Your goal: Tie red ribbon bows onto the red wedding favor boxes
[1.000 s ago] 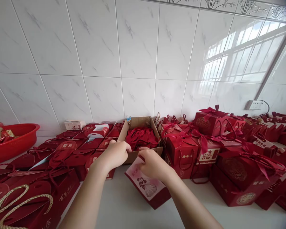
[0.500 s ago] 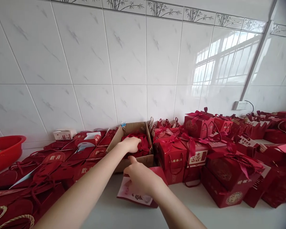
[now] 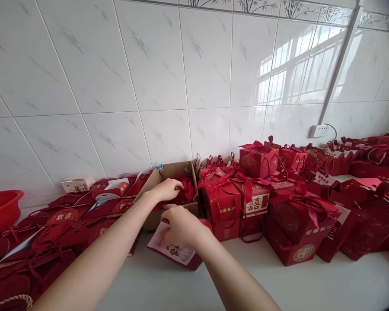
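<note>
My left hand [image 3: 167, 191] reaches into an open cardboard box [image 3: 149, 185] by the wall. Its fingers curl down over a heap of red ribbon [image 3: 186, 190], and whatever they pinch is hidden. Just in front of that box, my right hand [image 3: 184, 229] is closed on the near red gift box [image 3: 181, 255], which lies tilted on the white table. A pink panel with a printed couple faces me on it; my fingers cover part of its top. A blue binder clip [image 3: 160, 166] grips the cardboard rim.
Flat red boxes [image 3: 61, 218] are piled on the left, near a red plastic basin [image 3: 3, 209]. Made-up red gift boxes with bows [image 3: 222, 207] crowd the right side. A socket strip [image 3: 319, 131] is on the tiled wall. Bare white tabletop [image 3: 233, 276] shows in front.
The camera view has turned slightly, shifting the scene left and up. My left hand's fingers are more curled over the ribbon. My right hand stays on the gift box, whose printed couple shows more.
</note>
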Action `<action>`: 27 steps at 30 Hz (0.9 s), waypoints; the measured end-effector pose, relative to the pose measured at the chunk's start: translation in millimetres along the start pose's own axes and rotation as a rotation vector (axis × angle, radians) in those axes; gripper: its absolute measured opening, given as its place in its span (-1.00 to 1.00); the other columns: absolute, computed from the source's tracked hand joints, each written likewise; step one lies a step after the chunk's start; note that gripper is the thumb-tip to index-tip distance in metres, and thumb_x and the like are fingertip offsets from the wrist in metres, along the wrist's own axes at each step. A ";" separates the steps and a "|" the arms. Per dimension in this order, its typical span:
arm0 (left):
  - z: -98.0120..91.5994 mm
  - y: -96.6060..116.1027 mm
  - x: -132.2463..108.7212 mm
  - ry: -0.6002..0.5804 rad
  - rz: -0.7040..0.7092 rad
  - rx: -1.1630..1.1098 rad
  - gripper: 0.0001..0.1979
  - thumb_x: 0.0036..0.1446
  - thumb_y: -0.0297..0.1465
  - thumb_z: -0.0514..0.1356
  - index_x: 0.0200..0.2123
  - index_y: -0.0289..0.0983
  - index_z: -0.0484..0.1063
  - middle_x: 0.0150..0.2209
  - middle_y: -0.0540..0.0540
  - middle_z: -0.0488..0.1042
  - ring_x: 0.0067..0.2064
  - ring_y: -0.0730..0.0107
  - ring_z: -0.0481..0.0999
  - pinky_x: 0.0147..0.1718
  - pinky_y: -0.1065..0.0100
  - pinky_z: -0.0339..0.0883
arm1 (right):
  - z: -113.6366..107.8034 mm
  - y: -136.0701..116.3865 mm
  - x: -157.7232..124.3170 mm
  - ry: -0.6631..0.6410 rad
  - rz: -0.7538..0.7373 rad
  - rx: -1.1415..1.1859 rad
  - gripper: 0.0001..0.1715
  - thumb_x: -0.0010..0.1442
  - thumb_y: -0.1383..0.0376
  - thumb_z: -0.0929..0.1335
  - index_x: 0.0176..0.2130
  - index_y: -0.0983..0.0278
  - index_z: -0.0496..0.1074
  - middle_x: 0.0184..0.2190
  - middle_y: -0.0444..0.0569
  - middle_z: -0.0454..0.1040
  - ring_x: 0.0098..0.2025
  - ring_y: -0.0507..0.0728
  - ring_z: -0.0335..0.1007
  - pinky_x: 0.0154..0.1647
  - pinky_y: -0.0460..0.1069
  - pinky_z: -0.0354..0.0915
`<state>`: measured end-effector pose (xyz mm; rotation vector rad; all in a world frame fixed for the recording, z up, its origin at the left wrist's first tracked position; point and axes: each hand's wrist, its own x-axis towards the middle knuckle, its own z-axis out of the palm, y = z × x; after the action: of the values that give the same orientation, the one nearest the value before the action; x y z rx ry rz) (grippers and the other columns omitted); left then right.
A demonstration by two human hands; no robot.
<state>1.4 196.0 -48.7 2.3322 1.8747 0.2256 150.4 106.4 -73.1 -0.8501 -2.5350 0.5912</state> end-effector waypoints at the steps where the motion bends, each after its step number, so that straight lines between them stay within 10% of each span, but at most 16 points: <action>1: -3.4 -2.3 -3.5 0.064 -0.002 -0.039 -0.79 0.23 -0.31 0.16 -0.15 -0.31 0.45 -0.18 -0.11 0.50 -0.18 0.32 0.50 -0.13 0.17 0.41 | -0.8 1.7 0.6 0.034 -0.003 0.022 -0.91 -0.08 0.46 0.31 -0.45 0.31 0.37 -0.24 0.01 0.45 -0.34 0.09 0.36 -0.54 -0.11 0.07; 12: -30.6 9.7 -83.2 0.653 -0.003 -0.626 -0.74 0.03 -0.27 0.14 -0.24 -0.29 0.44 -0.24 -0.12 0.55 -0.24 0.29 0.52 -0.20 0.31 0.39 | -5.4 11.3 4.4 0.102 0.034 0.108 -0.75 0.01 0.47 0.32 -0.31 0.27 0.54 -0.31 -0.04 0.57 -0.28 0.07 0.45 -0.33 -0.13 0.22; 27: -20.7 -0.6 -118.4 0.687 -0.147 -0.923 -0.57 -0.11 -0.20 0.35 -0.16 -0.29 0.52 -0.37 -0.11 0.60 -0.36 0.28 0.57 -0.29 0.30 0.39 | -24.0 15.6 -5.9 0.184 0.265 -0.147 -0.93 0.04 0.40 0.40 -0.43 0.26 0.52 -0.29 -0.01 0.53 -0.22 0.15 0.40 -0.34 -0.05 0.14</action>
<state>-28.5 80.8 -31.9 1.5381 1.5807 1.6249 173.8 120.3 -62.4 -1.2456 -2.3380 0.3867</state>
